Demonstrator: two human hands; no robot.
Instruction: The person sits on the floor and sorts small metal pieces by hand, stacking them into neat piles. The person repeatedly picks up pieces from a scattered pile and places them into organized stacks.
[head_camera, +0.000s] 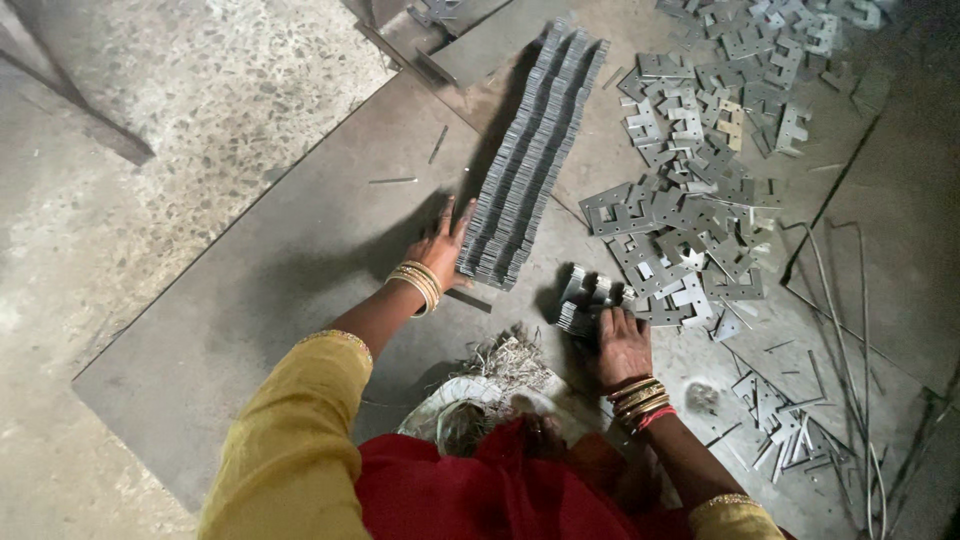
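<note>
I see my left hand (440, 250) lying flat with its fingers spread wide, the grip holding nothing, its fingertips touching the near end of the long stacked row of stamped metal plates (530, 160). That row runs away from the hand, the plates packed on edge in tight lines on the flat steel sheet (250, 300) on the floor. My right hand (622, 345) has its grip closed on a small bundle of plates (585, 298), standing on edge just ahead of the fingers. Beyond and to the right of that hand spreads the loose heap of flat plates (690, 210). Thin metal strips (850, 330) lie well to its right. Bangles circle both wrists.
</note>
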